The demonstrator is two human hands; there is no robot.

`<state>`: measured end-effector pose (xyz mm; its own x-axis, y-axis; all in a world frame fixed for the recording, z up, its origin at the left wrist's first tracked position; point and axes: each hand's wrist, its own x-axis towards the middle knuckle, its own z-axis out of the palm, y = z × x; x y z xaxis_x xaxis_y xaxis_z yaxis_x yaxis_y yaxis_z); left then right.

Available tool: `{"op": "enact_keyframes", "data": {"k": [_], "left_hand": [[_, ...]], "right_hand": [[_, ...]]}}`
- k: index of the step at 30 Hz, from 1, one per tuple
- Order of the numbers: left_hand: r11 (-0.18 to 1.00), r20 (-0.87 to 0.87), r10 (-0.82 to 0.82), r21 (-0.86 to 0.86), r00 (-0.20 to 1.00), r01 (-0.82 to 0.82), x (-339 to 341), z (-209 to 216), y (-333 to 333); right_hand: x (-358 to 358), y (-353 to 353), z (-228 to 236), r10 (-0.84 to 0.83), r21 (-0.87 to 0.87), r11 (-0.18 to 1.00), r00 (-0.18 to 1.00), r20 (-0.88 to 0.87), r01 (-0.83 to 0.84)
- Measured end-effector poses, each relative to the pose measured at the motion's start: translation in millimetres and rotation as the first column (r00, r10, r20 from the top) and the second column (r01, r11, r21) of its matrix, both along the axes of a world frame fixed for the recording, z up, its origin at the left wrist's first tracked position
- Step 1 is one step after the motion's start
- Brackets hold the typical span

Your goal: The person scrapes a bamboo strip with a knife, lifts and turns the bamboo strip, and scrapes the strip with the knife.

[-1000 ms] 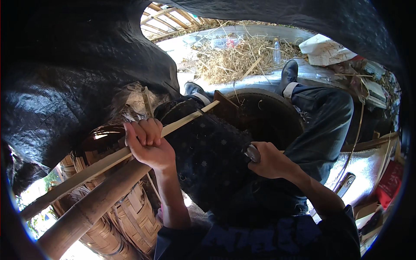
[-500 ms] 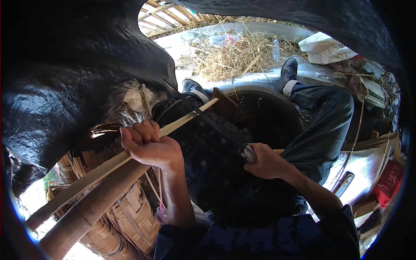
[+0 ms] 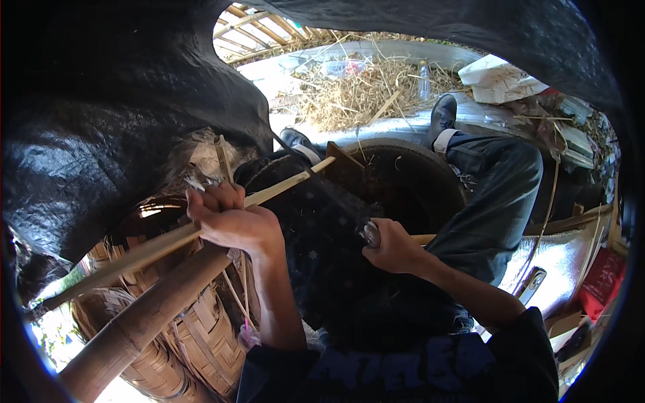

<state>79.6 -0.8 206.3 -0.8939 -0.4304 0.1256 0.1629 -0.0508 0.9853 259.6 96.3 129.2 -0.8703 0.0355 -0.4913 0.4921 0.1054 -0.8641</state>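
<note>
My left hand (image 3: 235, 223) is closed around a long pale bamboo strip (image 3: 151, 254), which slants from the lower left up over my lap. In my right hand (image 3: 395, 247) is the handle of a knife (image 3: 338, 196). Its dark, long blade reaches up and left, crossing the strip near the strip's far end; whether the edge bites into the bamboo I cannot tell. A dark patterned cloth (image 3: 299, 232) covers my lap beneath them. Below my left hand a thick round bamboo pole (image 3: 134, 330) runs alongside the strip.
Woven bamboo baskets (image 3: 208, 329) stand at the lower left. Black plastic sheeting (image 3: 121, 121) hangs on the left and overhead. A round dark tub (image 3: 423, 158) sits between my legs, with dry straw (image 3: 356, 94) and a clear bottle (image 3: 424, 80) beyond it. A phone (image 3: 531, 285) lies at the right.
My right hand has moved a little to the left and up with the knife. My left hand keeps its grip on the bamboo strip, whose near end has shifted slightly.
</note>
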Motion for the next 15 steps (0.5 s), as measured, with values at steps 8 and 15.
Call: {"op": "enact_keyframes", "data": {"k": [8,15], "left_hand": [[1.0,-0.022,0.017,0.003,1.0,-0.017,0.1,0.4,-6.6],[0.995,0.013,0.06,-0.078,0.998,-0.059,-3.9,5.2,15.4]], "right_hand": [[-32.1,32.0,60.5,-0.087,0.101,0.986,0.921,-0.379,0.134],[15.8,-1.5,-27.8,-0.047,0.18,0.983,0.999,0.028,0.041]]}}
